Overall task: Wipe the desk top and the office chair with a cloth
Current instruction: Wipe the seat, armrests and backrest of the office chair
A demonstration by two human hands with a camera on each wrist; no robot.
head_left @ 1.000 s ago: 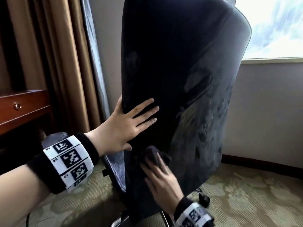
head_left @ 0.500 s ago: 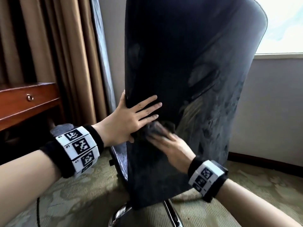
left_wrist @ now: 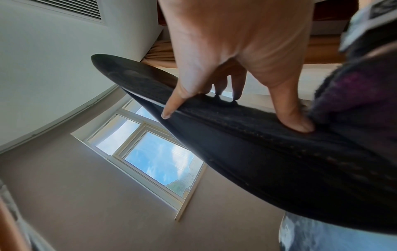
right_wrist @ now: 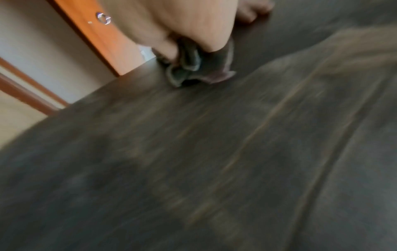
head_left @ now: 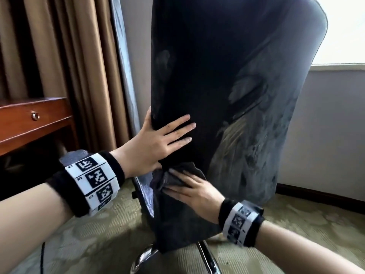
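The black office chair (head_left: 217, 76) stands with its backrest toward me, streaked grey on its right half. My left hand (head_left: 158, 141) lies flat on the backrest's left edge, fingers straight, thumb at the rim; the left wrist view shows this left hand (left_wrist: 225, 42) straddling the chair edge (left_wrist: 279, 161). Just below it, my right hand (head_left: 193, 192) presses a bunched grey cloth (head_left: 177, 175) against the lower backrest. In the blurred right wrist view the cloth (right_wrist: 189, 68) bulges out between thumb and palm of the right hand (right_wrist: 171, 25), against the dark chair surface (right_wrist: 214, 152).
A brown wooden desk (head_left: 29, 119) with a knobbed drawer stands at the left, in front of brown curtains (head_left: 69, 56). A bright window (head_left: 345, 26) and a grey wall are behind the chair. The chrome chair base (head_left: 142, 258) and a black cable (head_left: 42, 258) are on the patterned carpet.
My right hand swept the cloth up the backrest to just under my left hand, then slid a little down and left. My left hand stayed on the chair's edge.
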